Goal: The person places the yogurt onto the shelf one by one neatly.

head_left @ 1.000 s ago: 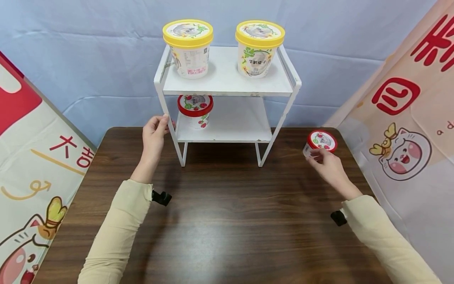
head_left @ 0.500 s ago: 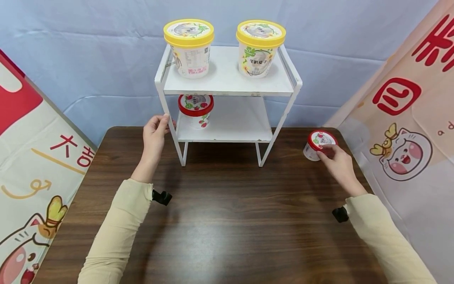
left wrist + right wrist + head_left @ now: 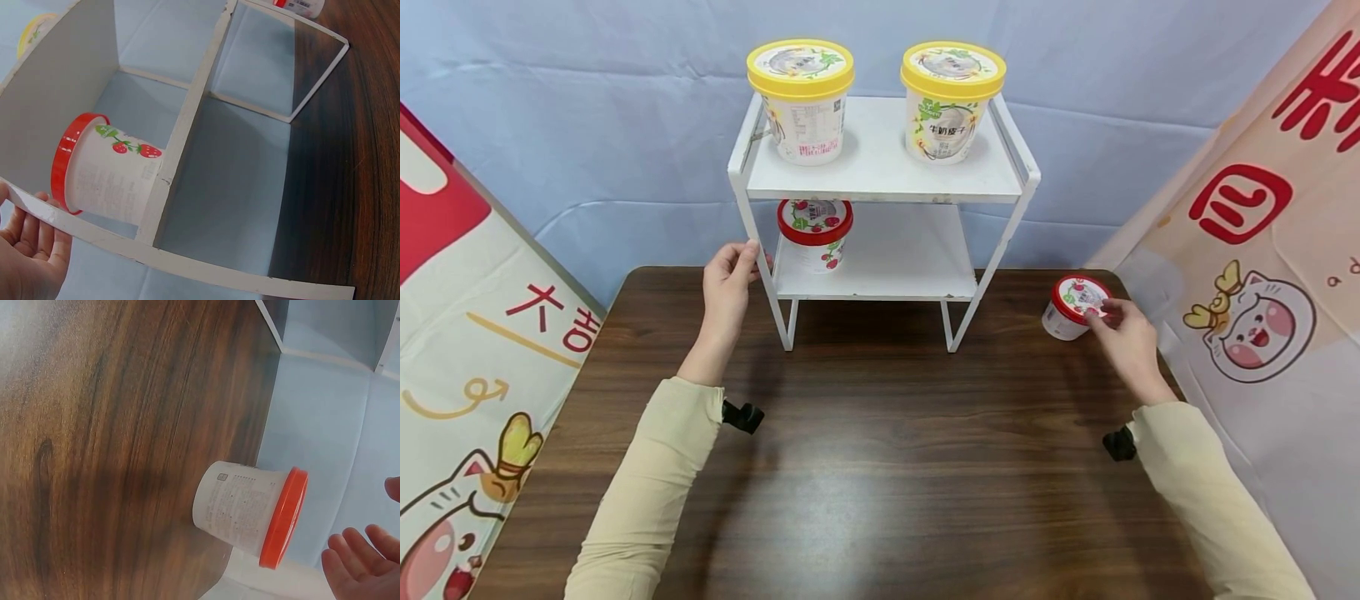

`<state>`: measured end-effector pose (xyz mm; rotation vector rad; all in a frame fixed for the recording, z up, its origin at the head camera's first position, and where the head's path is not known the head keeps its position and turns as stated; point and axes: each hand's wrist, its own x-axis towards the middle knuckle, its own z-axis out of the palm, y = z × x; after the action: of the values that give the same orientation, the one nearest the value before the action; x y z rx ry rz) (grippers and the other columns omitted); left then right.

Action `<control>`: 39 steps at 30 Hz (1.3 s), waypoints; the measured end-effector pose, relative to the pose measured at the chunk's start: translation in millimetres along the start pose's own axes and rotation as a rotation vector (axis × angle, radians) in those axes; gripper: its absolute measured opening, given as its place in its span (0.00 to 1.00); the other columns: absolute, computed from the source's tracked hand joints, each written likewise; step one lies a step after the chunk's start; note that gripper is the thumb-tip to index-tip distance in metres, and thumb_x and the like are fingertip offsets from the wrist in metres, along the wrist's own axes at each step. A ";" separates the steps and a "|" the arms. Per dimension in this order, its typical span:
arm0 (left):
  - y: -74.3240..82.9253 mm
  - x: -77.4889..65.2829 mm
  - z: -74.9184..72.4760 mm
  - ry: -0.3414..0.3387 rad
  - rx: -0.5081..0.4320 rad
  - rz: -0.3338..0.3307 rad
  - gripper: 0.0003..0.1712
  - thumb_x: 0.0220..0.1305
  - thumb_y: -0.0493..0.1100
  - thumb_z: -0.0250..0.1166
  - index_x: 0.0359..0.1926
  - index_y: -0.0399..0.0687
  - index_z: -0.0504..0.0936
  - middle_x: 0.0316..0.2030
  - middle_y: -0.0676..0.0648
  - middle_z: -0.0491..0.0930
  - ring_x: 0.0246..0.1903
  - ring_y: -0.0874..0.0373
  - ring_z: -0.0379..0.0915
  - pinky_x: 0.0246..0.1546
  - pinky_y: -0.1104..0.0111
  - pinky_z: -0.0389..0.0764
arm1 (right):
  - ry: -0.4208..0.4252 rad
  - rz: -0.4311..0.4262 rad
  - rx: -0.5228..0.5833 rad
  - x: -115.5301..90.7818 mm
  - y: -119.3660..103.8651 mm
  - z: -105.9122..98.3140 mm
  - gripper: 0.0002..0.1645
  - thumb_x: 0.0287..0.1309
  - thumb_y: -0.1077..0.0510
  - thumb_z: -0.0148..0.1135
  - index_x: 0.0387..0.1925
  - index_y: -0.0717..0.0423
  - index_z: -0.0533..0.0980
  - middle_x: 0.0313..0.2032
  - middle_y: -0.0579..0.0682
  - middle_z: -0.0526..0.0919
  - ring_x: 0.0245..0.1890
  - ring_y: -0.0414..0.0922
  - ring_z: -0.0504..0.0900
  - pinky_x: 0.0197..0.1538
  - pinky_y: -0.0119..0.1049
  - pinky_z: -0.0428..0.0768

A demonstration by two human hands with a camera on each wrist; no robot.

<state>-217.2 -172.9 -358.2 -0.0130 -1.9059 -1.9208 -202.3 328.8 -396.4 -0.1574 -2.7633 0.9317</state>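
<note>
My left hand (image 3: 727,271) holds the front left leg of a white two-tier shelf rack (image 3: 883,179), thumb in front and fingers behind it. Beside that hand, a red-lidded ice cream tub (image 3: 119,175) with strawberry prints stands on the lower shelf. Another red-lidded ice cream tub (image 3: 1063,323) stands upright on the table at the far right. My right hand (image 3: 1131,342) is just to the right of its lid. In the right wrist view, the fingers (image 3: 350,553) are spread from the thumb, with a gap to the lid and nothing between them.
Two yellow-lidded tubs (image 3: 805,125) stand apart on the upper shelf. The rack is at the back of the dark wooden table (image 3: 880,433). Pale blue cloth (image 3: 647,125) hangs behind, and printed banners (image 3: 1262,275) flank both sides.
My right hand has moved off the right-hand tub toward the right, uncovering more of its side and lid. My left hand stays on the rack's leg.
</note>
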 end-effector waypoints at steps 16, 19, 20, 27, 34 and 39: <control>-1.9 0.3 -0.8 -0.009 -0.004 -0.008 0.09 0.66 0.44 0.54 0.29 0.48 0.74 0.25 0.55 0.78 0.31 0.59 0.74 0.36 0.74 0.75 | 0.052 0.131 0.004 13.6 9.5 3.5 0.32 0.61 0.50 0.52 0.57 0.71 0.63 0.46 0.69 0.74 0.44 0.54 0.71 0.38 0.34 0.65; -2.4 0.4 -1.1 -0.009 0.001 -0.010 0.09 0.66 0.44 0.54 0.29 0.48 0.74 0.26 0.54 0.78 0.32 0.59 0.74 0.36 0.74 0.75 | 0.045 0.161 0.010 16.2 13.2 4.5 0.34 0.60 0.49 0.52 0.58 0.71 0.61 0.49 0.69 0.73 0.46 0.55 0.71 0.38 0.32 0.66; -2.3 0.3 -1.1 -0.009 0.002 -0.008 0.09 0.66 0.44 0.54 0.29 0.48 0.74 0.26 0.54 0.78 0.31 0.59 0.74 0.36 0.74 0.75 | 0.042 0.170 0.015 16.9 14.5 4.8 0.34 0.60 0.49 0.52 0.59 0.70 0.61 0.50 0.68 0.72 0.46 0.55 0.71 0.38 0.31 0.66; -0.3 -0.6 -0.5 -0.003 -0.012 0.000 0.08 0.66 0.43 0.55 0.28 0.49 0.74 0.25 0.54 0.78 0.30 0.63 0.74 0.35 0.74 0.75 | 0.043 0.215 0.052 20.8 20.0 7.0 0.37 0.60 0.48 0.53 0.60 0.72 0.57 0.54 0.70 0.68 0.52 0.59 0.69 0.50 0.46 0.68; -0.4 -0.6 -0.5 -0.007 -0.001 0.002 0.09 0.66 0.43 0.55 0.28 0.49 0.74 0.25 0.55 0.78 0.30 0.63 0.74 0.35 0.75 0.75 | 0.024 0.264 0.102 23.7 27.1 11.5 0.41 0.60 0.46 0.51 0.62 0.73 0.53 0.56 0.71 0.64 0.55 0.62 0.65 0.56 0.52 0.65; -1.1 0.1 -0.8 -0.012 0.006 -0.001 0.09 0.66 0.43 0.54 0.28 0.48 0.74 0.25 0.56 0.78 0.30 0.64 0.73 0.35 0.74 0.75 | 0.015 0.290 0.121 24.9 33.6 16.1 0.45 0.59 0.43 0.52 0.63 0.72 0.50 0.56 0.72 0.62 0.56 0.62 0.63 0.55 0.52 0.64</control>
<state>-217.4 -173.8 -359.3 -0.0221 -1.9193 -1.9201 -229.3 350.3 -425.0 -0.5533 -2.7053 1.1572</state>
